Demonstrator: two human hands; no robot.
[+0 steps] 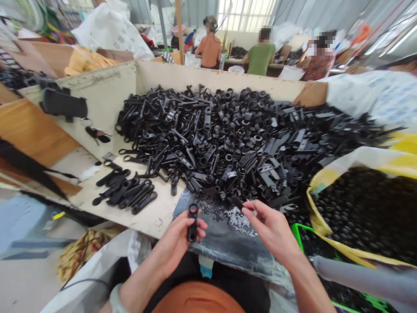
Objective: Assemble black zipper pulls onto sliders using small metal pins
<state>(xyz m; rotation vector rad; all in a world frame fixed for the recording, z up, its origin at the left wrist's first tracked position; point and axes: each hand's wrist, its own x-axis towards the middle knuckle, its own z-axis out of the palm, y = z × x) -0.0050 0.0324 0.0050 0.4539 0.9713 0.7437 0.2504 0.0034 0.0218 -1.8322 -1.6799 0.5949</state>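
Left hand (180, 238), fingers curled about a black ring-ended part (192, 232); right hand (269, 221), fingers pinching a dark piece (237, 202) near silver pins (239, 219) on the bench (224, 245).

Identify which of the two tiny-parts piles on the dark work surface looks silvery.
The silvery pile beside the right hand; the dark pile nearer the left hand looks blackish.

clear passage is left between left hand (180, 232) and right hand (269, 221), low over bare desk (224, 248). forward reach is blocked by black parts heap (208, 139); right side is hemmed in by yellow-rimmed sack (315, 215) and grey tube (355, 274). pale board (159, 221) is left bare just right of loose handles (127, 191).
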